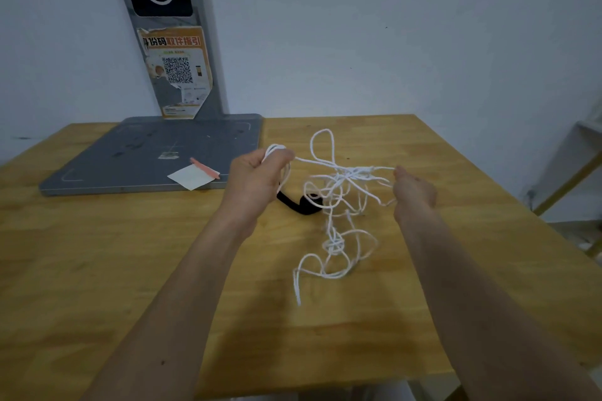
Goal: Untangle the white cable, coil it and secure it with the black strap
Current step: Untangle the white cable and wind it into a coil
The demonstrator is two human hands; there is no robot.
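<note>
Holding a few finished loops of the white cable (338, 179) in a clenched left hand (257, 177), the person has the tangle stretched across to the right hand (413, 190). The right fingers pinch a strand at the tangle's edge. Most of the cable hangs in mid-air between the hands, with a second knot (335, 246) and the loose tail drooping toward the wooden table (130, 270). The black strap (301, 203) lies on the table just behind the tangle, untouched.

Cable looks thin, light and limp, so it will snag on itself rather than spring apart. Best hold is probably right beside each knot, easing loops out instead of pulling hard. Untangling is far from done; coiling has barely begun.
</note>
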